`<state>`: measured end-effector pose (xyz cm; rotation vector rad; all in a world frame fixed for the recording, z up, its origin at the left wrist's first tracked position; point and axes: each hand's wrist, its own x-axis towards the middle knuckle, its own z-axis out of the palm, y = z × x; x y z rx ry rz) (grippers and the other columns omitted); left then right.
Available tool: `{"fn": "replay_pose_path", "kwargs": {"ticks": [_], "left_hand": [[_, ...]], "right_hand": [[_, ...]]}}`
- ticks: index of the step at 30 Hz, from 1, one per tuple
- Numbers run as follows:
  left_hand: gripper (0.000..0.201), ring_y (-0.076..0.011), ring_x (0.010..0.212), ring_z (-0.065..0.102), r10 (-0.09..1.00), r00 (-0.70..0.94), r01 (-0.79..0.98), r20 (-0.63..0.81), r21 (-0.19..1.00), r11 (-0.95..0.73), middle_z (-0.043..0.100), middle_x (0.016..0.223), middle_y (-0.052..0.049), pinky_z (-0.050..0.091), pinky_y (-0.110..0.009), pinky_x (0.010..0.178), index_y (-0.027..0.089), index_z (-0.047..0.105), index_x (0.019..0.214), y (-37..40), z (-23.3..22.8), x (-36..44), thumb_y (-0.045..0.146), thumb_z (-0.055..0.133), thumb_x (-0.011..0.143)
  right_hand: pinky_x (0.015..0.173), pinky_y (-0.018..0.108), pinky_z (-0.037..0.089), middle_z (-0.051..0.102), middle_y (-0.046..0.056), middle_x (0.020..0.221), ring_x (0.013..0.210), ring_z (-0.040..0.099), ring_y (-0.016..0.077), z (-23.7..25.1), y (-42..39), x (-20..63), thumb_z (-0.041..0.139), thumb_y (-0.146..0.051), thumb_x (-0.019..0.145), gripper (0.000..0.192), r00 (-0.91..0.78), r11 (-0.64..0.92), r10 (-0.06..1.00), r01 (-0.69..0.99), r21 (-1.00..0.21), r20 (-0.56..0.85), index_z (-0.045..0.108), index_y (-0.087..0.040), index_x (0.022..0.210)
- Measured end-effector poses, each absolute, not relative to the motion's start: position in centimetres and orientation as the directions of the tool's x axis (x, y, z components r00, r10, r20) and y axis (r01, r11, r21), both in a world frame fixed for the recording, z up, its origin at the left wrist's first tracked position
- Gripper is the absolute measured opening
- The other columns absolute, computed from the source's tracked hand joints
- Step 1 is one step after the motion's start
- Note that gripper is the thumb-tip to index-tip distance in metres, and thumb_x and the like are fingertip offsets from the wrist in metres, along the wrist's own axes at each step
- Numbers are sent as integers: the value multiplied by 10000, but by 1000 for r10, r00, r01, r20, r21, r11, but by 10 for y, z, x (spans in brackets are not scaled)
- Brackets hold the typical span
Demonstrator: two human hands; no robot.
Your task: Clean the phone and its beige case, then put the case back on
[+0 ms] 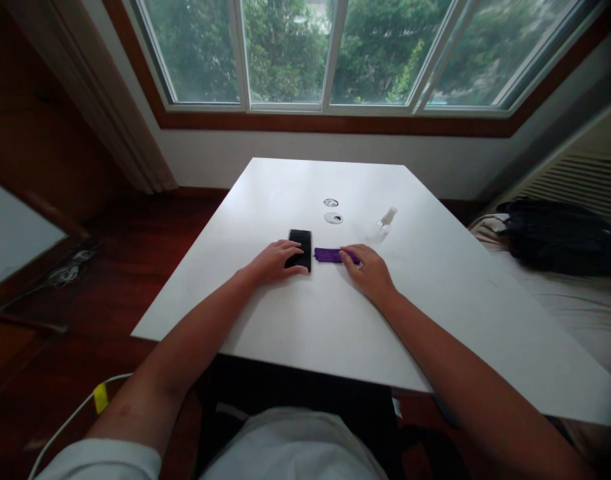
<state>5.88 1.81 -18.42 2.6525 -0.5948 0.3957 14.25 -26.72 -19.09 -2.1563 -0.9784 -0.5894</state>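
Note:
A dark-screened smartphone lies flat on the white table. My left hand rests over its left side, with the thumb and fingers apart across the screen. Just right of the phone is a folded purple cloth, flat on the tabletop. Its right end is pinched between the thumb and fingers of my right hand. Beyond that hand stands a small clear spray bottle with a whitish cap.
Farther back on the table are a pale disc with a dark opening and a dark-rimmed round piece. A window spans the wall ahead. At right, a dark bag or garment lies on a bed-like surface. A white cable hangs lower left.

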Motion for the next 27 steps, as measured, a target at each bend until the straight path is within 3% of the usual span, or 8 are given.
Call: {"fn": "replay_pose_path", "kwargs": {"ticks": [11, 21, 27], "left_hand": [[626, -271, 1303, 506, -322, 861, -443, 394, 270, -855, 570, 1403, -112, 388, -424, 1125, 160, 651, 1288, 14, -187, 56, 658, 503, 937], [598, -268, 1315, 488, -294, 893, -387, 342, 249, -888, 550, 1423, -103, 375, -429, 1128, 180, 629, 1328, 7, -184, 56, 624, 420, 986], [516, -248, 1200, 559, -347, 886, -432, 306, 281, -857, 630, 1302, -71, 430, -406, 1050, 201, 659, 1251, 15, -170, 68, 590, 437, 993]], "right_hand": [[941, 342, 487, 690, 38, 1056, 989, 632, 187, -197, -270, 144, 584, -362, 974, 244, 625, -476, 483, 775, -415, 613, 712, -187, 1085], [933, 351, 491, 689, 42, 1066, 995, 630, 193, -197, -269, 144, 582, -371, 972, 250, 633, -464, 486, 771, -437, 602, 714, -197, 1094], [941, 360, 491, 687, 46, 1060, 991, 628, 195, -196, -270, 144, 575, -369, 976, 245, 652, -462, 467, 756, -464, 597, 711, -196, 1082]]}}
